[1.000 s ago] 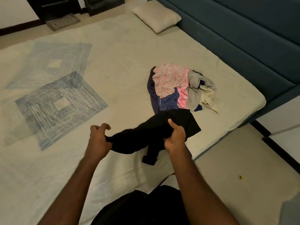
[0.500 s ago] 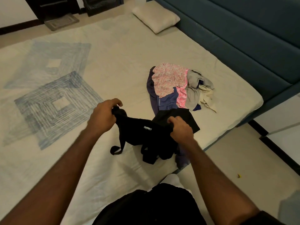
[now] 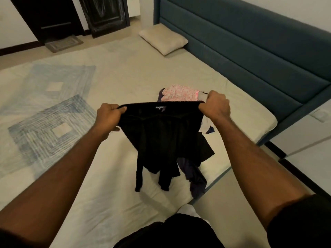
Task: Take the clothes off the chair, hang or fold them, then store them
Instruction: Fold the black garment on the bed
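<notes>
Black garment (image 3: pixel 161 138) now lifted, stretched wide between both hands (image 3: pixel 162 111).

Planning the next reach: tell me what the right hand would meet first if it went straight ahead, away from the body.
Probably the pile of clothes on the bed: the right hand, gripping the black garment, sits just in front of the pink piece. Depth is unclear; it may pass above it.

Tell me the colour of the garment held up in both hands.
Black garment, plain, shown in the head view.
</notes>
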